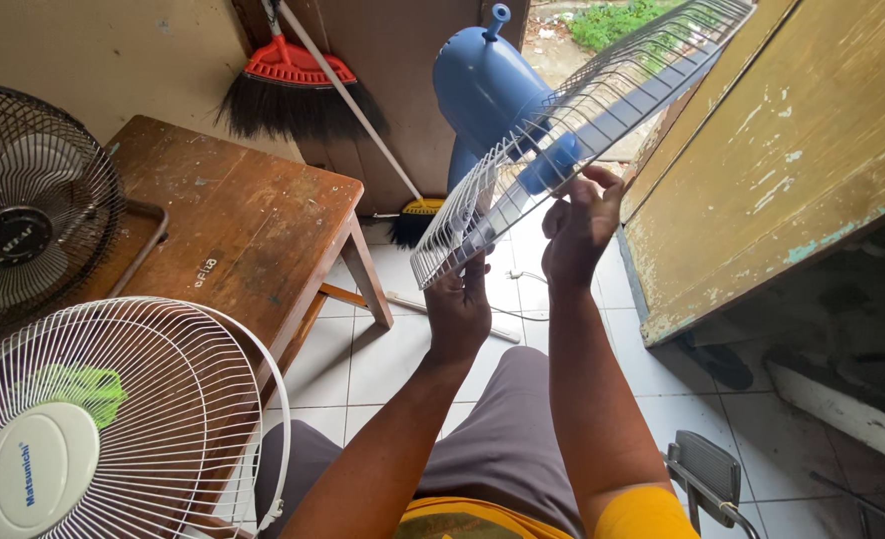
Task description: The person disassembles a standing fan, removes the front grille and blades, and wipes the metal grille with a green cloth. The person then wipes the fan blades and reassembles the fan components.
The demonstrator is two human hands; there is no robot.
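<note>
While the left hand point(459, 304) and right hand point(579, 225) clamp their fingers on the wire guard point(582, 110), it sits against the blue fan point(487, 85). No blade shows, so assembly seems only partly done.

We see a home fan-repair corner: spare fans point(113, 419) crowd the worn wooden surface point(243, 220), a broom point(297, 90) behind it.

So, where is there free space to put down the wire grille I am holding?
The wooden table is bare between the dark fan and its right edge. The white tiled floor is open beside the table leg. Crowded: the white fan at lower left, and brooms against the wall.
</note>
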